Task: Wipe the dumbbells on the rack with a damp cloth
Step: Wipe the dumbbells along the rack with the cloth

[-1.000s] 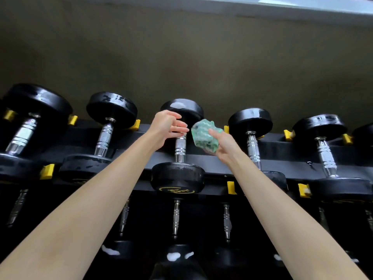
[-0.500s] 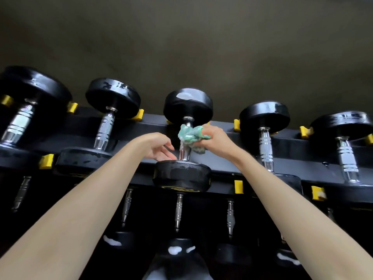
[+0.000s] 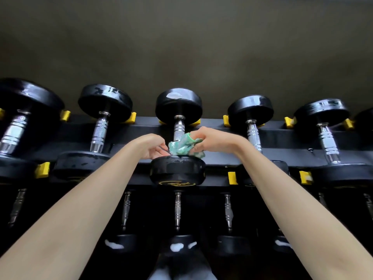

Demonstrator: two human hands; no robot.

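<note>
On the rack, right hand grips crumpled green cloth against a knurled chrome handle; left hand relaxed alongside.

Gym: racked dumbbells, rack

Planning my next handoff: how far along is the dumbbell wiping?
Done: unclear; the second dumbbell from the left shows streaks on its far head, maybe damp. In hand: the right grip holds the cloth against the middle dumbbell's handle, just above its near head; the left grip rests beside it. Left: likely the right dumbbells and the lower row, where white smears show.
</note>
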